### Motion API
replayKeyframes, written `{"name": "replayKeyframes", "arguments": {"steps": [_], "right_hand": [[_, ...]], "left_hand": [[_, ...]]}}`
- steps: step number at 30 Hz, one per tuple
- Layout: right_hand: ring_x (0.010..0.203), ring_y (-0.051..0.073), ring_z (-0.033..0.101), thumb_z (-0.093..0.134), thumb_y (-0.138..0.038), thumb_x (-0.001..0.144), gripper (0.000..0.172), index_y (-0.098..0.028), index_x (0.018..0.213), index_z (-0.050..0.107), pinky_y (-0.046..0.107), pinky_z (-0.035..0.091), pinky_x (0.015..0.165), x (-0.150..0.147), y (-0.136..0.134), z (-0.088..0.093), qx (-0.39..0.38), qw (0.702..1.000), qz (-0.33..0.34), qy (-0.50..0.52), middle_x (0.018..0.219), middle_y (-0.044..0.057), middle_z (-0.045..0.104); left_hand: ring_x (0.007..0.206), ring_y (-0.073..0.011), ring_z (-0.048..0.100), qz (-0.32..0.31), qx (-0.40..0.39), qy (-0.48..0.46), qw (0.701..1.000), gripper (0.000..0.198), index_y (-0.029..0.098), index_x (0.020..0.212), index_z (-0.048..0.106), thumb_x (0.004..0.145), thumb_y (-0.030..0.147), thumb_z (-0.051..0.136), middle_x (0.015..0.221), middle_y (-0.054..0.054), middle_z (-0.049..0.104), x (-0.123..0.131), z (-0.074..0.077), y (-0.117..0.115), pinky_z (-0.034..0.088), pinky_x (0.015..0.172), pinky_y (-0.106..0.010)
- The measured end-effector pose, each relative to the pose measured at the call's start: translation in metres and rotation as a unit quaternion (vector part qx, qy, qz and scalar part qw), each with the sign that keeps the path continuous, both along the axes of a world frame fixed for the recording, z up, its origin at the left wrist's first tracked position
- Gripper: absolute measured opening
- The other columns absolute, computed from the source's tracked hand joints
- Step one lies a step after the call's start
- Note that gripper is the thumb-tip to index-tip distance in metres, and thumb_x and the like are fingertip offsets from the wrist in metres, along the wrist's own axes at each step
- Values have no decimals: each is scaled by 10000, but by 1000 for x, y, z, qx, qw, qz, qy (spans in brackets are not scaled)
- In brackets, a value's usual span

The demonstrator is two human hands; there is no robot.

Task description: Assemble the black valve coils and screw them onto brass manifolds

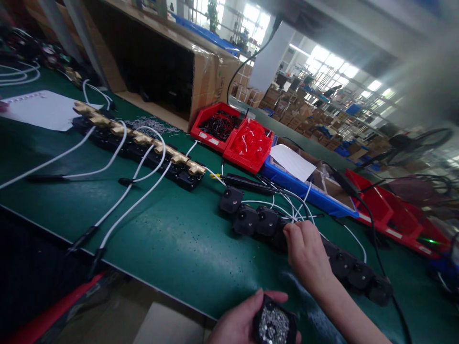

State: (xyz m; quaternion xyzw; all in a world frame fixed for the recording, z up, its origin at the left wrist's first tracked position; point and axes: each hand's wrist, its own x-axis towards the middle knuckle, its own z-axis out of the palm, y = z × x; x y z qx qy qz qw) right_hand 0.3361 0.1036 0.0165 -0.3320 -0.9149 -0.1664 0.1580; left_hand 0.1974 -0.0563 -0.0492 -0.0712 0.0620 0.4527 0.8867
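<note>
My left hand (236, 321), near the table's front edge, is closed around a small black cup (257, 321) filled with shiny little metal pieces (274, 326), which look like screws. My right hand (306, 251) reaches over a row of black plastic housings (247, 220), thumb and fingers pinched together above one of them. Whatever lies in that pinch is hidden by the fingers. More black housings (360, 274) continue the row to the right of my wrist. White cables (294, 212) bunch together just behind the fingers.
Left of centre lies a row of brass fittings (141, 137) on black bases, with white cables trailing forward. Behind stand a cardboard box (208, 71), red bins (247, 148) of small parts and a blue tray (326, 204). Loose pins (152, 125) and paper (46, 112) lie at the left.
</note>
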Motion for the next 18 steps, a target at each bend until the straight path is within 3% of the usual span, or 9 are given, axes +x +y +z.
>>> {"name": "replayKeyframes", "arguments": {"steps": [9,15,18], "right_hand": [[847,238,527,489,-180,1017,84,-213,945,520,394,459,766,-5,1,8,-101,989,-60,85,919,65,519],[879,245,534,525,-195,1000,65,-215,938,533,404,443,792,-4,1,11,-125,982,-76,118,934,61,527],[880,234,542,517,-192,1004,68,-214,945,541,389,444,794,-3,1,13,-132,979,-74,135,936,55,535]], "left_hand": [[1070,-325,715,19,-18,1,1000,474,135,1256,618,951,497,598,1163,-179,722,2,-3,5,427,1015,-430],[1077,-323,711,25,-32,10,999,520,112,1318,545,967,495,563,1188,-199,707,3,-4,7,441,997,-414],[1021,-308,728,2,-75,26,997,508,124,1352,495,1004,495,467,1163,-192,708,6,-5,12,465,940,-393]]}}
